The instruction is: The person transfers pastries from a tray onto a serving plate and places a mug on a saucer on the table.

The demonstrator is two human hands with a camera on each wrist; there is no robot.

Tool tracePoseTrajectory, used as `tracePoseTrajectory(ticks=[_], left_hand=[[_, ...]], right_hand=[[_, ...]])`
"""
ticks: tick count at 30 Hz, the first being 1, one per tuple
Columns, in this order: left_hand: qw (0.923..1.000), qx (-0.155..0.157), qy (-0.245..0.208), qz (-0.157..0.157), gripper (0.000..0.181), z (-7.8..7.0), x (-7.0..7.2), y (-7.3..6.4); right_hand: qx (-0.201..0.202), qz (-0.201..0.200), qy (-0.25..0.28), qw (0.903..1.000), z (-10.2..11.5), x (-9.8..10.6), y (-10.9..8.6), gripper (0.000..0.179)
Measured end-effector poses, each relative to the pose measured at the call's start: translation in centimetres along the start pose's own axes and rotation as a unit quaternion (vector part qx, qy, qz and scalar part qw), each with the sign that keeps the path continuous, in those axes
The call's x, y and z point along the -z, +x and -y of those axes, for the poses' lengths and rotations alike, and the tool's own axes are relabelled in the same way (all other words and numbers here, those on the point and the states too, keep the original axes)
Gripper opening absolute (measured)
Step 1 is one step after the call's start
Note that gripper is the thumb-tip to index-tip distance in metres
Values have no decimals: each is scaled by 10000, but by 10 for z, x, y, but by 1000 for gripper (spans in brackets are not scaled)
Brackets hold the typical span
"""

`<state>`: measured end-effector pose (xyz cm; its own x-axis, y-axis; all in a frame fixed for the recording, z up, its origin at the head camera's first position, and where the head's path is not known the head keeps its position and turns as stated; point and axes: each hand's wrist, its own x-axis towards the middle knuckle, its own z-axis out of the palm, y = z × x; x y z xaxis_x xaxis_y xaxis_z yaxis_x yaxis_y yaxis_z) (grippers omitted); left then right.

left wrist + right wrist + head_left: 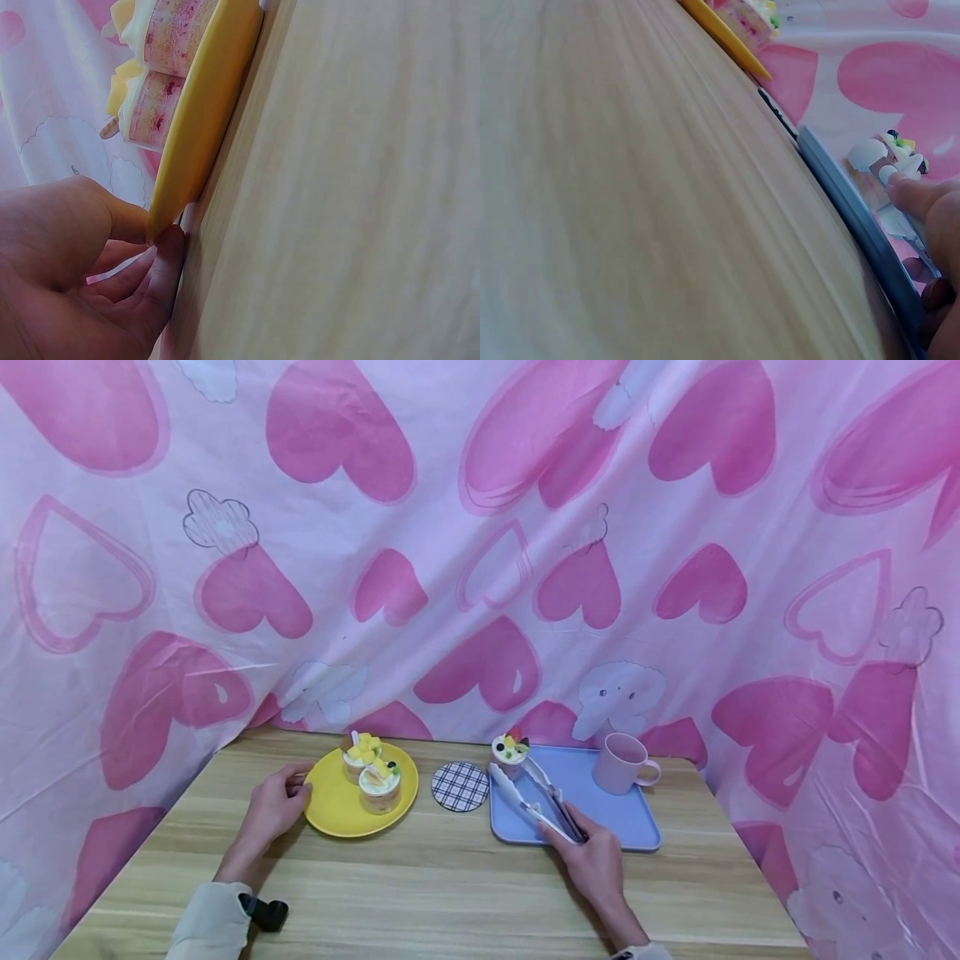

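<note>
At the left, my left hand (277,802) pinches the rim of a yellow plate (322,814), thumb on top and fingertips beneath in the left wrist view. Two dessert cups stand on that plate, a front cup (380,789) and a back cup (356,766), both topped with cream and yellow fruit pieces. My right hand (596,860) holds a pair of tongs (536,810) over the blue tray (637,835). The tongs' arms are spread, their tips close at a third dessert cup (508,760) with fruit topping, on the tray's back left corner.
A pink mug (621,766) stands at the tray's back right, handle to the right. Between plate and tray lies a round checkered coaster (460,787). A pink heart-patterned curtain (480,568) hangs behind the wooden table (420,893).
</note>
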<state>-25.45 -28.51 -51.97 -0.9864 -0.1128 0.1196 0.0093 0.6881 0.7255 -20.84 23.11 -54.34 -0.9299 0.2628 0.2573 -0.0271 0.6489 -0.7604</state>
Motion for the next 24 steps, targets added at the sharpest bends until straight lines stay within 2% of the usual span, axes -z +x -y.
tracePoseTrajectory(ticks=[16, 24], left_hand=[[10000, -69, 41, -2, 43, 0, 0, -1], [10000, -22, 19, -2, 43, 1, 0, -1]], right_hand=[[246, 114, 263, 9993, 20, -26, -8, 86], [344, 117, 565, 9977, 35, -32, -11, 77]])
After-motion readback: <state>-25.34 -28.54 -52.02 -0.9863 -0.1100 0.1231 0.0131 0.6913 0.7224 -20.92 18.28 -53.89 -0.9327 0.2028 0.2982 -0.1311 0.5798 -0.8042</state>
